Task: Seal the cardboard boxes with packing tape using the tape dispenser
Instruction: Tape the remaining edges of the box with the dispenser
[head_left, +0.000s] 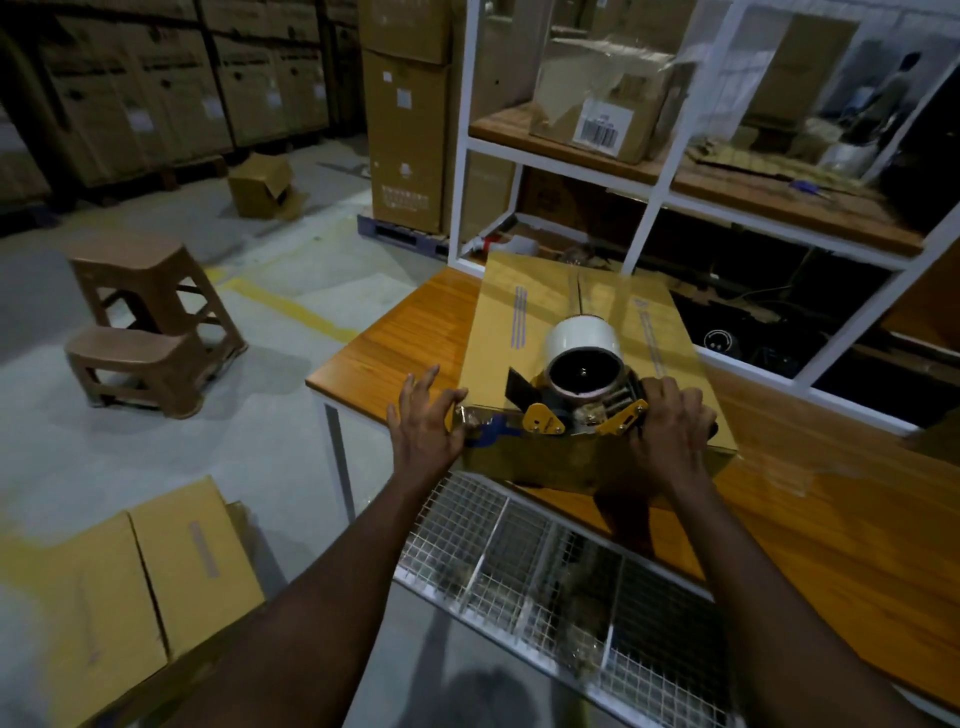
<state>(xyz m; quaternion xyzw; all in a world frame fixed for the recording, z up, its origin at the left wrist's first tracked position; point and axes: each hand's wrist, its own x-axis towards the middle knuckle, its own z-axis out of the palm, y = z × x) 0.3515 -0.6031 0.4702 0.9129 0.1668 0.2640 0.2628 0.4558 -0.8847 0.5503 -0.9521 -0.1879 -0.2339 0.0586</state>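
While the left hand (426, 421) and right hand (672, 421) work at its near edge, a flat tan cardboard box (519, 312) lies on an orange wood-grain table (395, 338).
Box flaps closed, faint purple stripes printed on top, long axis running away from the person. A tape dispenser with yellow fittings and a white tape roll (582, 338) rests on the box's near edge, lying crosswise; handle end right, metal end left, roll core facing the camera. Right hand grips the handle, fingers curled over it. Left hand spread, fingers straight, touching the near-left corner. No writing legible on box or dispenser.
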